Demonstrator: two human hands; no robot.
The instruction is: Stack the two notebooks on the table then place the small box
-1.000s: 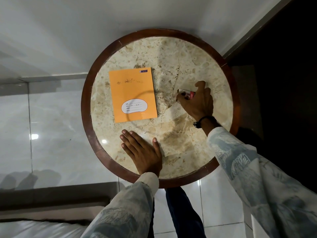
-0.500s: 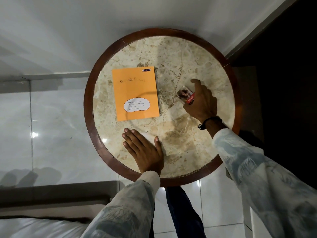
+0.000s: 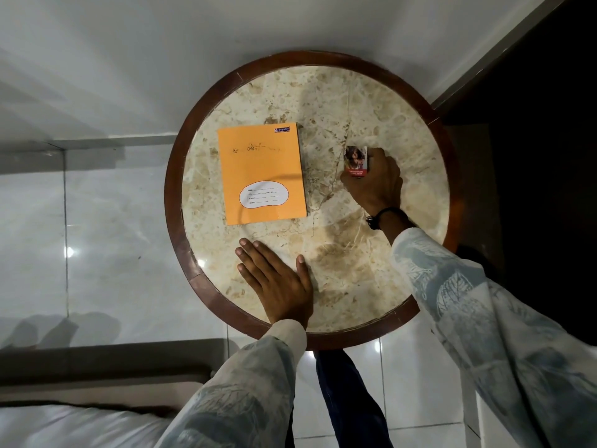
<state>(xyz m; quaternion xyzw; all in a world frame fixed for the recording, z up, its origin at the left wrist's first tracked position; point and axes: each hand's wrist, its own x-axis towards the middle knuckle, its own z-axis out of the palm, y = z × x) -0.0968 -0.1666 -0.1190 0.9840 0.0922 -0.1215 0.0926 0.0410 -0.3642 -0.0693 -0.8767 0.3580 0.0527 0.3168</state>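
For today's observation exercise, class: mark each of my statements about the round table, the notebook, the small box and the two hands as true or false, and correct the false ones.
1. The right hand holds the small box. True.
2. The small box rests on top of the orange notebook. False: it is to the right of the notebook, apart from it, over the marble.
3. The left hand lies flat on the round table with nothing in it. True.
4. The left hand presses down on the notebook. False: it lies nearer the person, with bare marble between.
5. The table top is plain wood all over. False: marble inside a wooden rim.
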